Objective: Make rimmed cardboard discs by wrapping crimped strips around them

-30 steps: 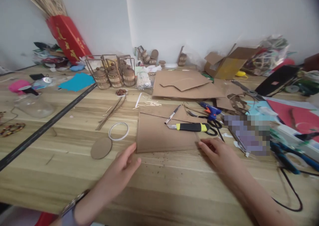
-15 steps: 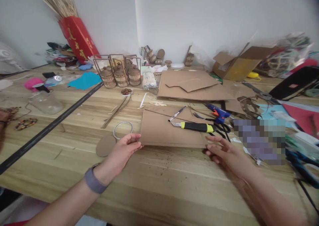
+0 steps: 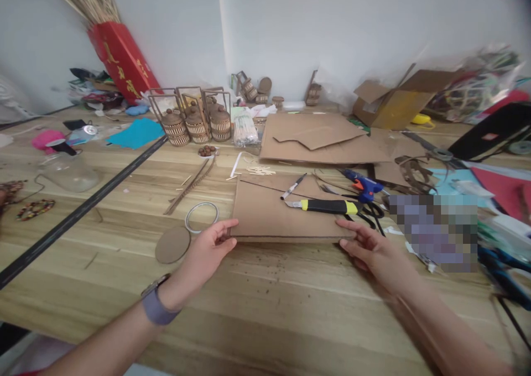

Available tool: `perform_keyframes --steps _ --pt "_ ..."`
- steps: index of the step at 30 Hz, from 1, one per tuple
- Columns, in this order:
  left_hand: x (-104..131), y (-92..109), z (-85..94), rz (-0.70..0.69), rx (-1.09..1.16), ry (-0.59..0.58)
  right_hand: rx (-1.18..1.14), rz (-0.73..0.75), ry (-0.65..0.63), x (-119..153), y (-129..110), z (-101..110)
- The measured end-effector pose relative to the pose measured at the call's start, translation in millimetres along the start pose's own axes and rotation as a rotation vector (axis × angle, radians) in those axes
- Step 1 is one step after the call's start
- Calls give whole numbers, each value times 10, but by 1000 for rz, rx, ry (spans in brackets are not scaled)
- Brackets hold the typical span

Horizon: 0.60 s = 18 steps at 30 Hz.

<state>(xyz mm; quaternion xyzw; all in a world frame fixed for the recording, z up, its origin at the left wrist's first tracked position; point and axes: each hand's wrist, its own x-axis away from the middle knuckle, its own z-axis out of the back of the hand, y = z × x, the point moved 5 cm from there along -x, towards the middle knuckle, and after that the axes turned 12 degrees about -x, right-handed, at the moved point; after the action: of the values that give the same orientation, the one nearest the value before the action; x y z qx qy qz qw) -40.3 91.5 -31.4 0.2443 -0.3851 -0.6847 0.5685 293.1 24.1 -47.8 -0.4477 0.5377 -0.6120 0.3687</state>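
Note:
A brown cardboard sheet [image 3: 265,213] lies on the wooden table before me, with a narrow strip below a dark line along its near edge. My left hand [image 3: 211,249] pinches the near left corner between thumb and fingers. At the near right corner, my right hand [image 3: 369,243] grips the same edge in the same way. A utility knife [image 3: 329,206] with a black and yellow handle and a pen [image 3: 293,187] rest on the sheet. Left of it are a cardboard disc [image 3: 173,245] and a silvery ring [image 3: 201,217].
Behind are stacked cardboard [image 3: 323,152], small lidded baskets [image 3: 199,124] and an open carton [image 3: 398,102]. A blue glue gun [image 3: 363,185] lies to the right, near scissors [image 3: 504,271]. A clear jar [image 3: 74,171] stands left, near another person's hand [image 3: 8,193] at the edge.
The strip along the sheet's near edge is now bent downward, and my fingers have shifted slightly at both corners. The view has moved a little to the right.

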Motion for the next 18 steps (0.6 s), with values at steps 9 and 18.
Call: perform_keyframes --steps 9,18 --pt "219 91 36 -758 -1044 247 1169 893 -11 213 -223 -32" --pt "417 18 45 -930 -1295 45 1263 882 -331 341 -209 -80"
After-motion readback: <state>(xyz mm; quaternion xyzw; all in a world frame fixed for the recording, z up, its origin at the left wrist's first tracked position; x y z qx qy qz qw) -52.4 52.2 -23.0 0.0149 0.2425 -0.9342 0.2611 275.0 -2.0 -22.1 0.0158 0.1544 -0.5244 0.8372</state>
